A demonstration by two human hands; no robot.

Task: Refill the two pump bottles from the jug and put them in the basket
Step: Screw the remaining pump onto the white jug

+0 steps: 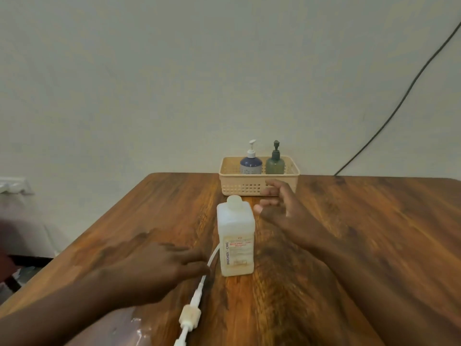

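A translucent white jug (235, 236) with a capped neck and a printed label stands upright at the table's middle. Behind it a beige slotted basket (230, 187) sits by the wall, holding a blue pump bottle (251, 164) with a white pump and a green pump bottle (275, 163) with a dark pump, both upright. My right hand (282, 208) hovers open just right of the jug's top, fingers spread, apart from it. My left hand (159, 268) lies low to the jug's left, fingertips on a white pump tube (197, 295) that lies on the table.
The wooden table (361, 245) stretches wide to the right. A black cable (404, 96) runs down the wall behind the table at right. White cloth-like things sit off the table's left edge.
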